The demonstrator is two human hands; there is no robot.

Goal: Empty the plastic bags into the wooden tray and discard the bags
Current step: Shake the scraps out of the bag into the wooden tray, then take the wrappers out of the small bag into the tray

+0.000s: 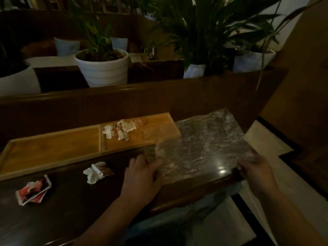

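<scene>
A large clear plastic bag (204,141) lies spread flat over the right end of the dark wooden counter, overlapping the tray's right corner. My left hand (142,173) grips the bag's near left edge; my right hand (255,167) holds its near right corner. The two-compartment wooden tray (53,148) sits left of the bag. Its right compartment holds several small white and red sachets (122,129); the left compartment is bare. On the counter lie a crumpled white wrapper with a brown packet (97,172) and red and white packets (33,189).
A dark wooden ledge (142,98) runs behind the tray. White plant pots (103,68) with leafy plants stand beyond it. The counter's right end drops off to a pale floor (266,139). A tan wall rises at the far right.
</scene>
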